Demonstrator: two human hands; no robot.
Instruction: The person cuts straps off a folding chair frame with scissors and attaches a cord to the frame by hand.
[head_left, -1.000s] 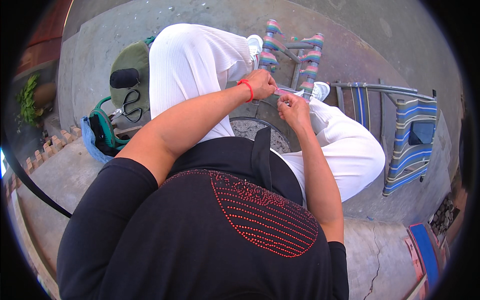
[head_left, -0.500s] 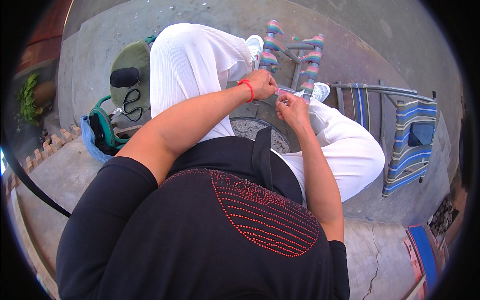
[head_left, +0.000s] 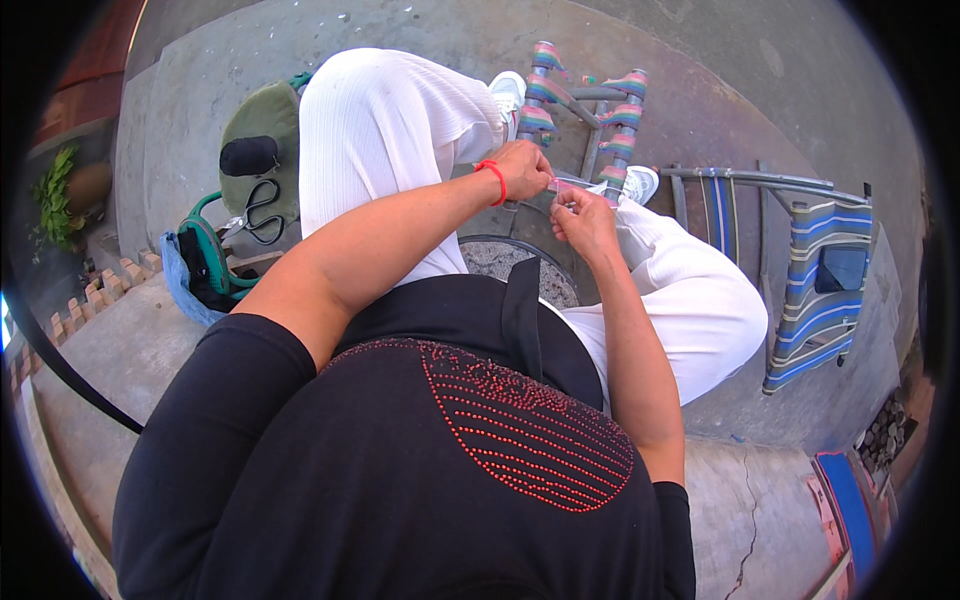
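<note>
My left hand (head_left: 524, 168), with a red band on its wrist, reaches forward between my knees, its thumb and fingers pinched. Close on its right, my right hand (head_left: 584, 220) is pinched as well. A small pinkish bit shows at the fingertips, too small to name. Just beyond the hands lies a grey metal tube frame (head_left: 590, 150), standing between my shoes. Strips of striped fabric in pink, green and blue, such as this wrap (head_left: 620, 116), are wound around its two side tubes. The near end of the frame is partly hidden by my hands.
At left, a green padded stool (head_left: 268, 120) holds black-handled scissors (head_left: 262, 212) and a black rolled item (head_left: 249, 155). Beside it sits a green-handled bag (head_left: 205, 250). At right stands a striped folding chair (head_left: 815, 320) with a dark flat object (head_left: 843, 269) on it.
Almost nothing differs. Both hands stay pinched at the same spot, and the view has shifted very slightly.
</note>
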